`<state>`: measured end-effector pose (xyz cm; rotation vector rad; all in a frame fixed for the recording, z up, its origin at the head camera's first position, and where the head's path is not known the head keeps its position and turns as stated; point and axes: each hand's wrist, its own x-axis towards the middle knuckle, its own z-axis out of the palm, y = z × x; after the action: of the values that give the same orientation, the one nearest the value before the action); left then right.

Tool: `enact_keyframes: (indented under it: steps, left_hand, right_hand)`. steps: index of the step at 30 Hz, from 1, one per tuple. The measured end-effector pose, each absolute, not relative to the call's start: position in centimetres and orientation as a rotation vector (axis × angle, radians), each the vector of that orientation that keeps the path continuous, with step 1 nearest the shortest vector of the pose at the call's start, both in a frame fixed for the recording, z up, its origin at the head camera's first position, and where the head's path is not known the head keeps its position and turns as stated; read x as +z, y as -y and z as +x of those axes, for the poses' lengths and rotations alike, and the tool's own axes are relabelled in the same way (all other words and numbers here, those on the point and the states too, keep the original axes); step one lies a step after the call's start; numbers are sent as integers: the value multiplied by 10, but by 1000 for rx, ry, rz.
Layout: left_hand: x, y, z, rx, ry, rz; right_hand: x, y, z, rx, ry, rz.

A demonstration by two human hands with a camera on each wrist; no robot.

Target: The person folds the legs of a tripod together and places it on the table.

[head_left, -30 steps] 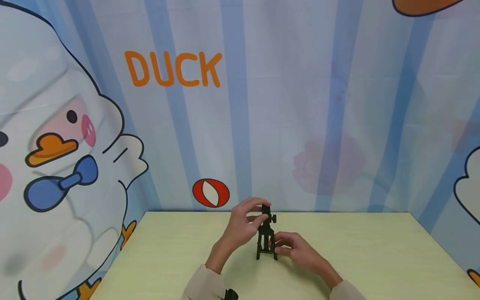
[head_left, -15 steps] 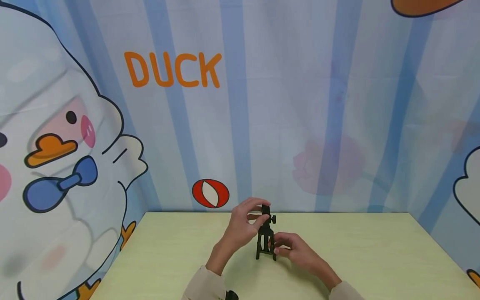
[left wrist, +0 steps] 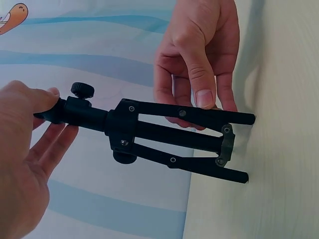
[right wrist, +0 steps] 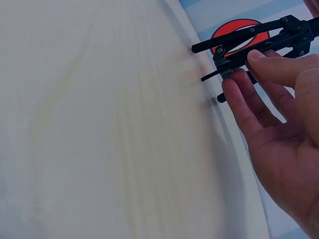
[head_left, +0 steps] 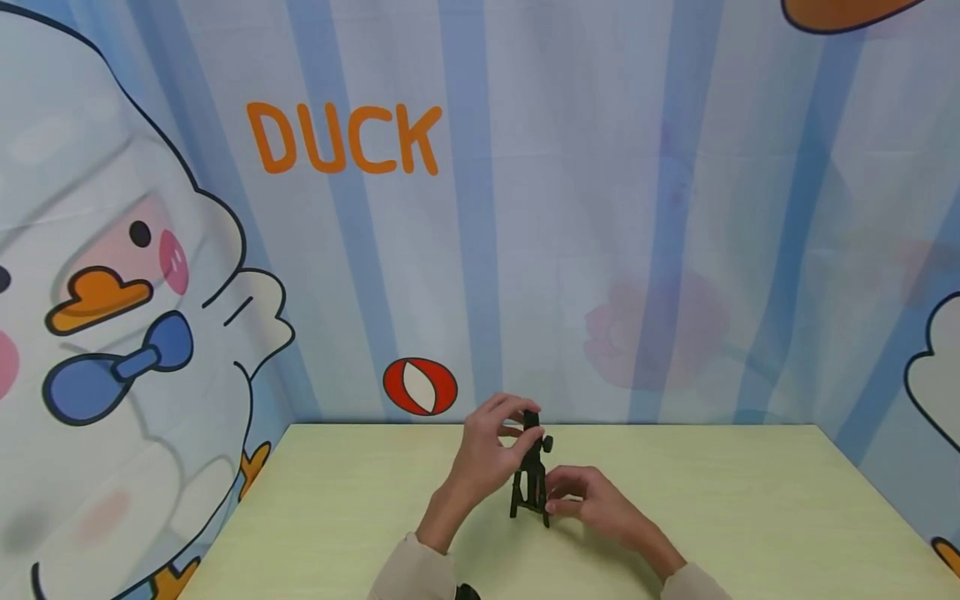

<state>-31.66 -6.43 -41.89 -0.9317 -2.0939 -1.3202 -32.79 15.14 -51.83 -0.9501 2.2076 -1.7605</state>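
Note:
A small black mini tripod stands upright, slightly tilted, near the middle of the table in the head view. My left hand holds its top section between thumb and fingers. Just below that grip, a ribbed side knob sticks out in the left wrist view. Lower down, my right hand has its thumb and fingers around one leg. In the right wrist view, the right thumb lies against the tripod's lower part, with the legs only slightly spread. The left palm is hidden in the head view.
The pale yellow table reaches back to a striped blue curtain printed with a duck and lettering. A small black object shows at the left sleeve.
The tripod has turned and tilted a little within my hands. Its side knob sits slightly lower, and its right foot has shifted slightly left and nearer. Both hands keep their hold.

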Motion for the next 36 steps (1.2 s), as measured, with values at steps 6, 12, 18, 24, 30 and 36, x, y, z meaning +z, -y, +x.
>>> enact_keyframes:
  steps: [6, 12, 18, 24, 30, 36]
  left_hand:
    - [-418, 66, -316, -1356, 2106, -924]
    - [-419, 67, -318, -1364, 2102, -933]
    - [-420, 69, -318, -1378, 2085, -969]
    - [-419, 71, -317, -1418, 2094, -1002]
    - [-419, 72, -317, -1453, 2109, -1028]
    - [-419, 75, -317, -1510, 2154, -1029]
  right_hand:
    - [-517, -153, -327, -1793, -2222, -913]
    - [-517, -152, -328, -1789, -2290, -867]
    - [-520, -150, -331, -1836, -2401, -767]
    - [-519, -149, -332, -1857, -2406, -819]
    - [-519, -149, -333, -1795, -2355, -897]
    - [-517, -152, -330, -1744, -2300, -920]
